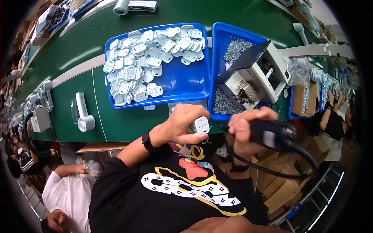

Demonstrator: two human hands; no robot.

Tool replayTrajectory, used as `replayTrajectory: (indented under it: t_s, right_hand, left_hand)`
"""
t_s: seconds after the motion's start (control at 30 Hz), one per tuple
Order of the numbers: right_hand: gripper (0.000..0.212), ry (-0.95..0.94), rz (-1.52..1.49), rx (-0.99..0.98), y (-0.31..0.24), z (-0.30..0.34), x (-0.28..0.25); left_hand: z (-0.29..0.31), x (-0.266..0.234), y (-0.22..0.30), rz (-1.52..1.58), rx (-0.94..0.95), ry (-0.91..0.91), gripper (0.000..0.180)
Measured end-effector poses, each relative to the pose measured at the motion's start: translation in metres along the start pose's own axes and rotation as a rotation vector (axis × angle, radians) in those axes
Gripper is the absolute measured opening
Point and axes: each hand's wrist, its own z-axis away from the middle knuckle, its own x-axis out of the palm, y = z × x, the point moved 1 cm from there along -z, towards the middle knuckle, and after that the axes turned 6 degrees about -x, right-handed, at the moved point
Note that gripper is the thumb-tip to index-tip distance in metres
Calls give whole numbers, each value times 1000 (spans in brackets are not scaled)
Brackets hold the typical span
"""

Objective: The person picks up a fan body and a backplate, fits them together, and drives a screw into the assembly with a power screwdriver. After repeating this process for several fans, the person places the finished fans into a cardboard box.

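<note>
My left hand [179, 121] is closed around a white housing [201, 125] just in front of the bench edge. The housing's rounded-square end, with small dark holes in it, faces right and up; my fist hides the rest. In my right hand [241, 131] is a black electric screwdriver [268, 135], its cord curving down and back under my wrist. The tool is blurred, and its tip points left toward the housing. I cannot tell whether they touch. Behind my left hand, a blue tray [182, 83] holds a heap of small white rounded-square covers [132, 73].
A second blue tray [222, 33] holds loose screws [227, 103] and a grey screw feeder [256, 79]. On the green bench [105, 120] lies a white handheld fan [83, 112]. Cardboard [281, 182] is piled at the lower right. A person in white [72, 190] sits at the left.
</note>
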Motion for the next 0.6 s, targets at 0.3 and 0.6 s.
replayTrajectory:
  t_s: [0.3, 0.6]
  right_hand:
    - [33, 277, 33, -117, 14, -68, -3]
    - [37, -37, -419, -183, -63, -39, 13]
  left_hand:
    - [-3, 0, -12, -11, 21, -41, 52]
    - [-4, -2, -13, -13, 24, -21, 53]
